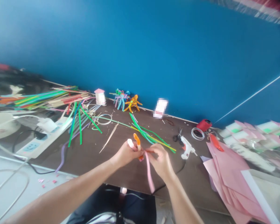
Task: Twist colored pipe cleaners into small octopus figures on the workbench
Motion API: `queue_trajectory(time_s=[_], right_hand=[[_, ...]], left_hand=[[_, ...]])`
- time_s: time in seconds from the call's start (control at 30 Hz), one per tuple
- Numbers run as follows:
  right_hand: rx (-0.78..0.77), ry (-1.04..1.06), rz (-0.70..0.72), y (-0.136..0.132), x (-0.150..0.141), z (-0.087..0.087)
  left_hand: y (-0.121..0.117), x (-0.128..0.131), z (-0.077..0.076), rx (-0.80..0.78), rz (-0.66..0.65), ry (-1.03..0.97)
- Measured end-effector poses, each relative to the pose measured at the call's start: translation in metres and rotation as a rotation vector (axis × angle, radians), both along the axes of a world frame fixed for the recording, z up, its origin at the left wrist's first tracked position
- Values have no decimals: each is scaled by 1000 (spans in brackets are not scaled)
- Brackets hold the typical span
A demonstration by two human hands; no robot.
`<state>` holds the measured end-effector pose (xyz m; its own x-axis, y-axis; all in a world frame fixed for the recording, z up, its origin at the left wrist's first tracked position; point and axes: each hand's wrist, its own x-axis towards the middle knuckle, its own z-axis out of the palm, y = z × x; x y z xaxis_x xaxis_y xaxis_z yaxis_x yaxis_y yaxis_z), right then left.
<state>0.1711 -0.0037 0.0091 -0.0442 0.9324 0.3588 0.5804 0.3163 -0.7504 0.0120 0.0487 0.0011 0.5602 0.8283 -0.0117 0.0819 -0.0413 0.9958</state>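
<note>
My left hand [126, 154] is closed in a pinch over the dark table [121, 174], holding a small orange pipe-cleaner piece [137, 140] that sticks up between its fingers. My right hand [160, 160] is closed too, gripping a pink pipe cleaner [149, 172] that hangs down toward the table's front edge. Both hands meet at the orange piece, where the pink strand's top end touches it. Green and yellow pipe cleaners [149, 135] lie just behind my hands.
A white glue gun [187, 148] and black scissors [177, 137] lie right of my hands. Pink paper sheets [226, 174] cover the right side. A white power strip [40, 140], coloured sticks [44, 99] and finished pipe-cleaner figures [126, 101] stand at left and back by the blue wall.
</note>
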Motion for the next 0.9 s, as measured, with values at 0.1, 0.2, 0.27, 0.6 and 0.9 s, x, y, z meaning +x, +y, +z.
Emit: queue_trajectory(time_s=[0.1,0.2,0.27,0.6,0.9], right_hand=[[-140,122,-31,3,-2,-2],[-353,243,-100,5,-5,-5],[-459,336,-114,7,-7,-6],[42,177,-116,-4,-3,7],[79,-50,56,1,5,9]], left_hand=[[-2,-2,3,386,72,142],[-6,-4,6,680,68,224],[-8,-4,8,671,44,219],[-5,-1,3,-509,-54,-201],[-7,1,8,-627,-47,-263]])
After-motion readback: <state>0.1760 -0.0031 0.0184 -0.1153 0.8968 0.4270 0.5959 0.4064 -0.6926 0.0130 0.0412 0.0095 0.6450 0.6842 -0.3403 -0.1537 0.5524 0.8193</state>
